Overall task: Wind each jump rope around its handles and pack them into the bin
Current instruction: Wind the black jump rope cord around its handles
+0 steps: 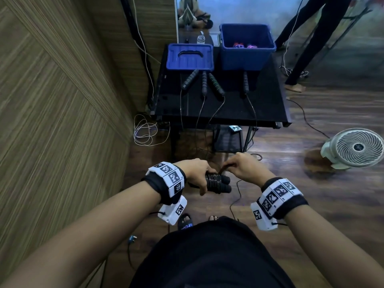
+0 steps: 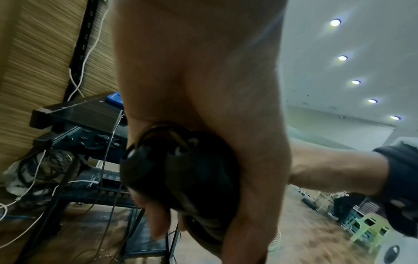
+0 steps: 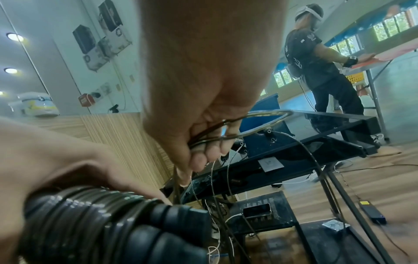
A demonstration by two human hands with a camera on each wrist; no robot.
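My left hand [image 1: 197, 175] grips a pair of black ribbed jump-rope handles [image 1: 223, 185] held side by side, with many turns of dark rope [image 1: 213, 182] wound round them; the same bundle [image 3: 108, 223] fills the lower left of the right wrist view. My right hand [image 1: 241, 166] pinches a loop of the same rope [image 3: 260, 123] just right of the handles. Loose rope [image 1: 235, 196] hangs below my right wrist. Several more handles [image 1: 204, 83] lie on the black table [image 1: 266, 96], their ropes trailing over its front edge. The open blue bin [image 1: 247, 48] stands at the table's back right with coloured things inside.
A blue lid [image 1: 190, 57] lies left of the bin. A wood-panelled wall [image 1: 62, 100] runs along the left. A white floor fan [image 1: 353, 148] stands at right, cables lie on the wooden floor, and another person's legs [image 1: 307, 48] stand beyond the table.
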